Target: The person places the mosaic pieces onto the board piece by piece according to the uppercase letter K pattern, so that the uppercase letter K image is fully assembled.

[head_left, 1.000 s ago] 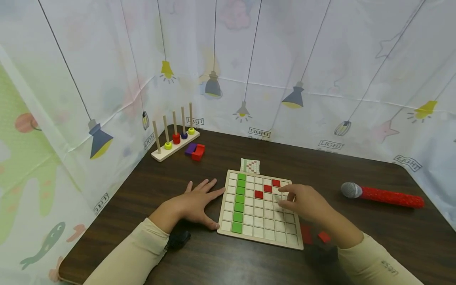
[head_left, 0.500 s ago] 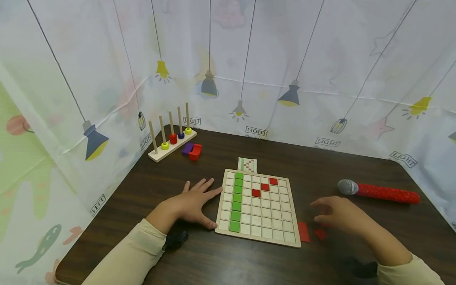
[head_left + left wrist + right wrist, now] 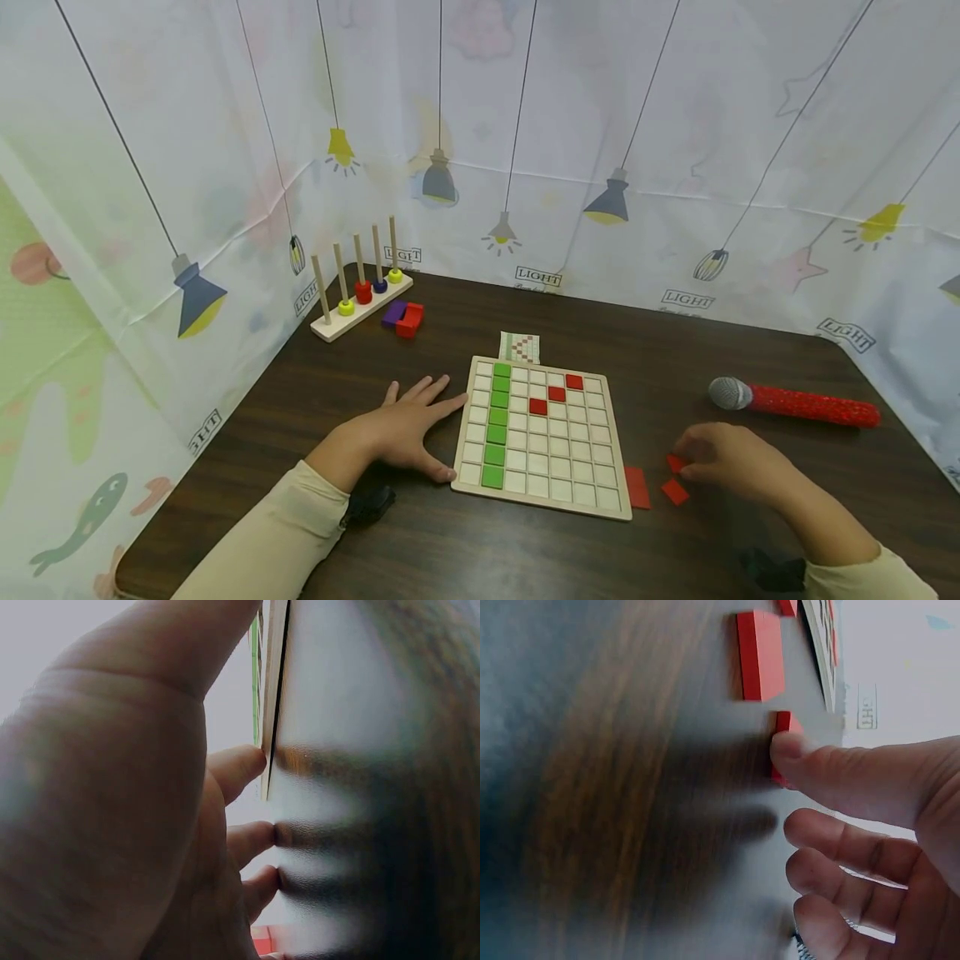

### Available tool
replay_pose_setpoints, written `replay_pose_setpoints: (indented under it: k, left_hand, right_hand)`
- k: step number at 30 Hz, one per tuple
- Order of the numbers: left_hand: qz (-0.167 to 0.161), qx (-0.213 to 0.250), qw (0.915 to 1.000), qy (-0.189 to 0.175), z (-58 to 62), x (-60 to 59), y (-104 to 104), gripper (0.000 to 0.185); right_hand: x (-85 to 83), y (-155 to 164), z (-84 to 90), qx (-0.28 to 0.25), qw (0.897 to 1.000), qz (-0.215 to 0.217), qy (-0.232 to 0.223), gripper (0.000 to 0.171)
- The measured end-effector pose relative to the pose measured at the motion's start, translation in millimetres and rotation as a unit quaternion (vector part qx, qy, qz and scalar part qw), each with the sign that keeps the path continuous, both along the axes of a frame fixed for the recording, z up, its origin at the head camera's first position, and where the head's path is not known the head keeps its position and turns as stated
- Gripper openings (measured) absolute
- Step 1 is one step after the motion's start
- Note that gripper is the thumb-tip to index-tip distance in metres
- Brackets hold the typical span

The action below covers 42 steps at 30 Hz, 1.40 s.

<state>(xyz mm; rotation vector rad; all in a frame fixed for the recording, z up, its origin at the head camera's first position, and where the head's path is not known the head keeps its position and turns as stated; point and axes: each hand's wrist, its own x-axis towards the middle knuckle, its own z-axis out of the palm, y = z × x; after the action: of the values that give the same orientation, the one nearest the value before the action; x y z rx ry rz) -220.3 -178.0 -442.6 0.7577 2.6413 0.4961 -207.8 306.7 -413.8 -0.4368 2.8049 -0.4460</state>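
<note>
**Hands flank the tile board, right fingers on a loose red tile**

Right hand (image 3: 731,467) sits on the dark wood-grain table (image 3: 675,358) near its front right, fingers bent down, thumb tip pressing the edge of a small red square tile (image 3: 782,742); whether the tile is actually pinched I cannot tell. Left hand (image 3: 401,425) lies flat with fingers spread and straight, thumb and forefinger touching the left edge of the square pale wooden grid board (image 3: 542,435), which rests mid-table toward the front edge. On that board, a column of green tiles (image 3: 497,421) runs down the second file from the left, and three red tiles (image 3: 556,393) step diagonally near the far edge.

A red microphone with a grey mesh head (image 3: 791,402) lies near the right edge. A wooden peg rack with coloured rings (image 3: 360,292) stands at the far left corner, purple and red blocks (image 3: 403,317) just beside it. Two more flat red tiles (image 3: 652,489) lie just off the board's front right corner. A small printed pattern card (image 3: 521,347) touches the board's far edge.
</note>
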Motion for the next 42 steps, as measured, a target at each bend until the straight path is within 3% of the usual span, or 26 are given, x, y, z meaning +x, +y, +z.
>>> replay_pose_setpoints:
  k: [5,14,21,26,42]
  left_hand:
    - [-0.003,-0.003,1.0000,0.001,-1.3,-0.8,0,0.115]
    - [-0.003,0.003,1.0000,0.005,-2.0,-1.2,-1,0.114]
    - [-0.001,0.004,1.0000,0.003,-1.5,-0.7,-2,0.114]
    - [-0.001,0.004,1.0000,0.001,-0.2,-0.3,-2,0.114]
    - [-0.003,-0.001,1.0000,0.001,-0.5,-0.8,-1,0.113]
  right_hand:
    - [-5.0,3,-4.5,-0.013,1.000,-0.014,0.019,0.026]
    - [-21.2,4,-14.8,-0.089,0.994,-0.050,0.038,0.019]
    - [-28.8,-18,-11.0,-0.151,0.984,-0.082,0.052,0.019]
    - [-34.0,-46,-7.6,-0.169,0.981,-0.071,0.062,0.017]
    - [-39.4,-141,-0.4,-0.228,0.974,0.005,0.007,0.008]
